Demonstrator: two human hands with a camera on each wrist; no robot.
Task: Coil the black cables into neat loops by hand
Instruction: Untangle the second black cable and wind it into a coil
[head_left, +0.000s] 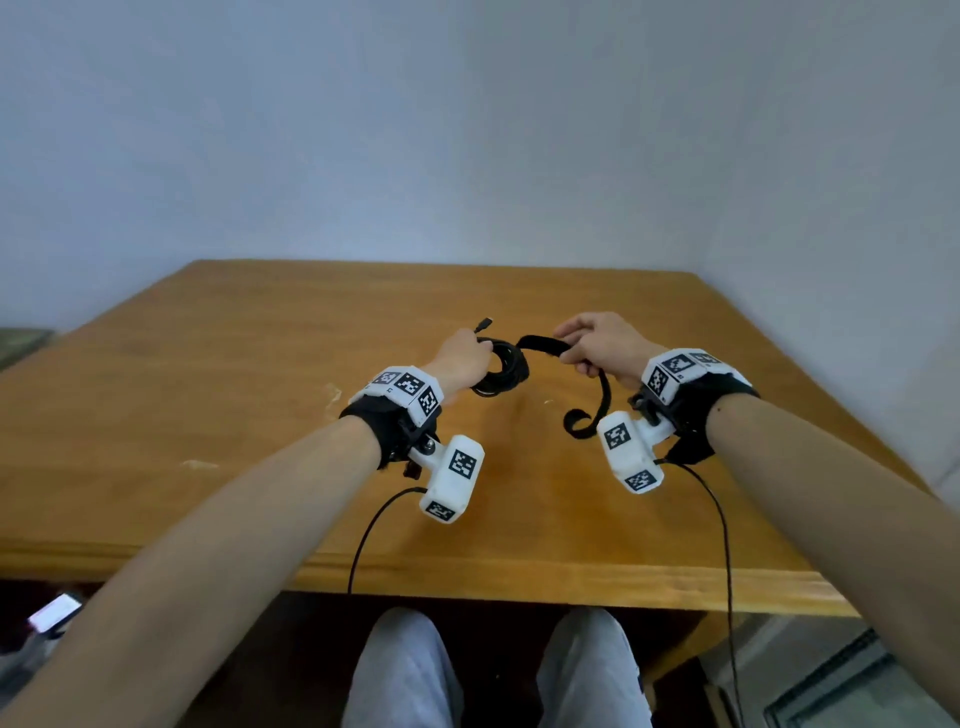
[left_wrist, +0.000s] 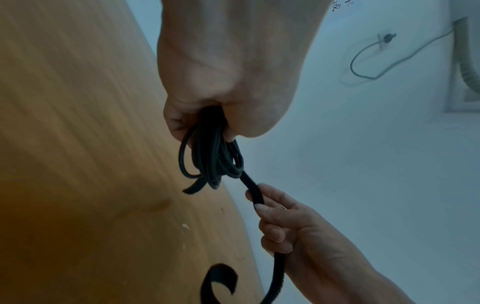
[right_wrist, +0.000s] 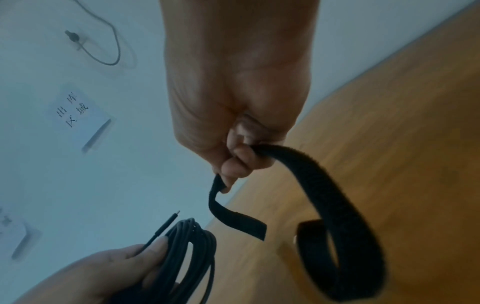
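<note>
My left hand (head_left: 464, 358) grips a black cable wound into a coil (head_left: 501, 366) just above the wooden table (head_left: 260, 415); the coil (left_wrist: 210, 162) hangs from my curled fingers, and its plug end (head_left: 484, 324) sticks up past them. My right hand (head_left: 597, 343) pinches a black hook-and-loop strap (head_left: 540, 344) whose short end reaches the coil. The strap's long tail (right_wrist: 335, 197) drops behind my right hand and curls at its tip (head_left: 579, 421). In the right wrist view the coil (right_wrist: 189, 257) lies in my left hand (right_wrist: 124, 267) at the bottom left.
The table's near edge (head_left: 467, 577) runs in front of my knees (head_left: 493, 670). Pale walls close the table's back and right sides. Thin wires (head_left: 722, 545) hang from both wrist cameras. A lit phone (head_left: 52, 613) lies low on the left.
</note>
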